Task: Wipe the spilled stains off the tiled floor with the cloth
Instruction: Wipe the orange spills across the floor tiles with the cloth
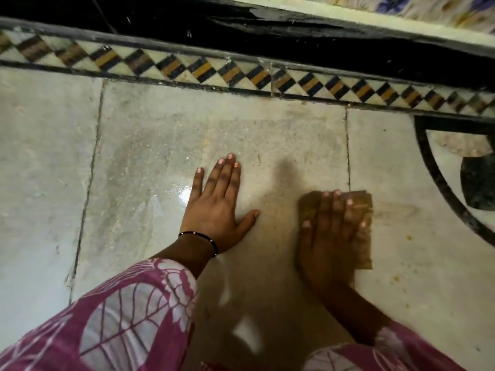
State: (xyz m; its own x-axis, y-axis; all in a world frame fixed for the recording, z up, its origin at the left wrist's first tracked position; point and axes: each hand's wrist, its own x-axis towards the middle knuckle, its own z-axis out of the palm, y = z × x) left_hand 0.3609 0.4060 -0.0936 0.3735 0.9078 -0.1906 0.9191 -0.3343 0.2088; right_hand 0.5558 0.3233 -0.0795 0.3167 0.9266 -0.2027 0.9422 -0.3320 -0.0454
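Note:
A brown folded cloth (pixel 364 246) lies flat on the pale tiled floor (pixel 166 145). My right hand (pixel 328 236) presses down on the cloth with fingers spread, covering most of it. My left hand (pixel 218 202) rests flat on the bare tile to the left of the cloth, fingers apart, holding nothing. A faint brownish smear (pixel 393 208) runs on the tile to the right of the cloth. Small yellow specks (pixel 408 237) dot the floor further right. The tile near my left hand looks wet and shiny.
A patterned border strip (pixel 241 72) of black, yellow and white diamonds runs across the far side, with a black raised edge (pixel 267 30) behind it. A black curved inlay (pixel 439 183) lies at the right. My pink leaf-print sleeves fill the bottom.

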